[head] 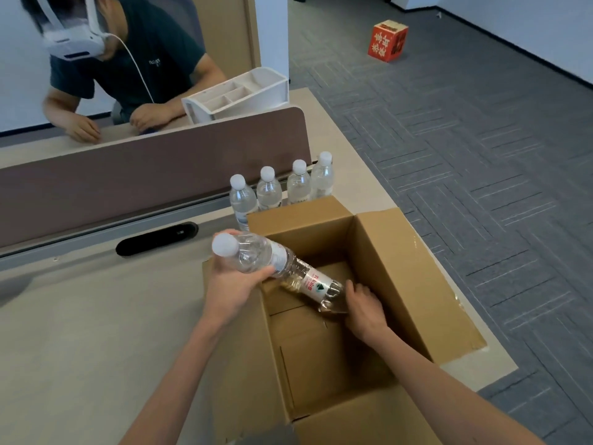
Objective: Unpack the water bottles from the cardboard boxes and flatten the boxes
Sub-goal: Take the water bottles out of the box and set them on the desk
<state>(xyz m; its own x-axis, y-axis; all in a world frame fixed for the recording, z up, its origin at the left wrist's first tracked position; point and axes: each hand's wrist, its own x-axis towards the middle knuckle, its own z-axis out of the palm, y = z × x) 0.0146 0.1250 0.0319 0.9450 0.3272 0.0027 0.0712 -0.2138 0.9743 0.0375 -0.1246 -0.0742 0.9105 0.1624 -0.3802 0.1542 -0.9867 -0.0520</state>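
Note:
An open cardboard box (394, 268) stands on the desk with its flaps up. My left hand (229, 285) grips a clear water bottle (253, 253) with a white cap, holding it tilted over the box's left wall, cap toward me. Just past it a second water bottle (316, 285) with a red-and-white label lies slanted down inside the box. My right hand (364, 305) curls round its lower end; its cap is hidden. Several more water bottles (269, 191) stand upright in a row behind the box.
A brown divider panel (144, 175) runs along the desk's back edge, with a black oval cable port (157, 237) in front of it. A white organiser (240, 94) and another person sit beyond it. The desk edge is close on the right. A red box (388, 41) sits on the carpet.

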